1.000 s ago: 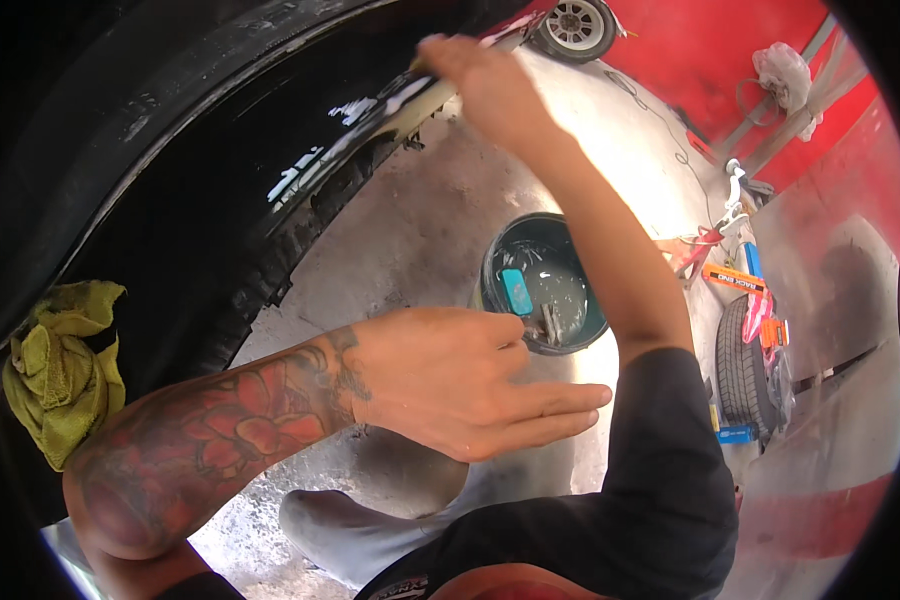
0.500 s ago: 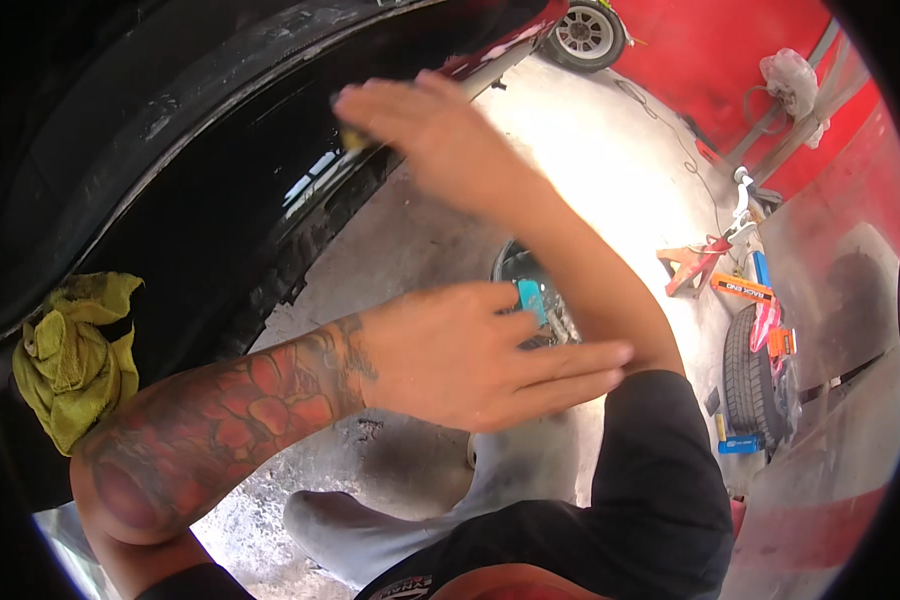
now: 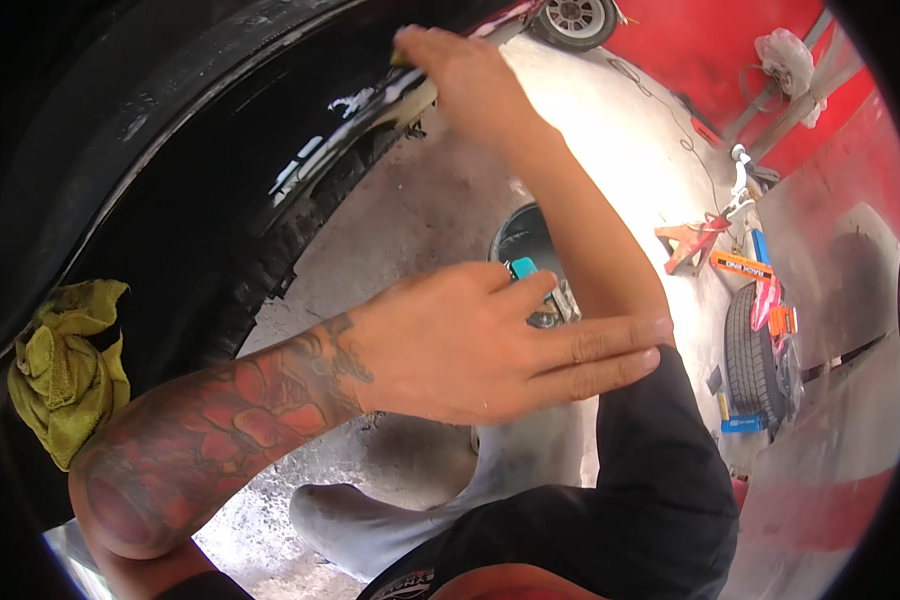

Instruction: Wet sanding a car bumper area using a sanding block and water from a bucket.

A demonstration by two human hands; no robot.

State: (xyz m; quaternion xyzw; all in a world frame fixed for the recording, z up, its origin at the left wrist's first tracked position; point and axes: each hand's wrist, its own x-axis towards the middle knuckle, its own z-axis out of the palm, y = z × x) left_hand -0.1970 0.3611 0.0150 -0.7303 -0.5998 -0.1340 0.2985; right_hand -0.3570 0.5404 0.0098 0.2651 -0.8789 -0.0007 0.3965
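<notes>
Along the edge of a glossy black car panel, my right hand presses down with its fingers together over a small yellowish pad. Most of the pad is hidden under the fingers. White wet-looking streaks or reflections show on the panel near that hand. My left hand hovers in mid-view with its fingers stretched out, holding nothing I can see. Behind it stands a dark bucket with a turquoise object in it, partly covered by the hand. A crumpled yellow-green cloth lies on the panel's left end.
A wheel lies at the far end by a red wall. To the right are a red jack stand, an orange box, a tire and a blue box. A cable trails over the concrete floor.
My right hand has slid farther up and right along the panel's edge with the pad. My left hand has shifted slightly right, its fingers still stretched.
</notes>
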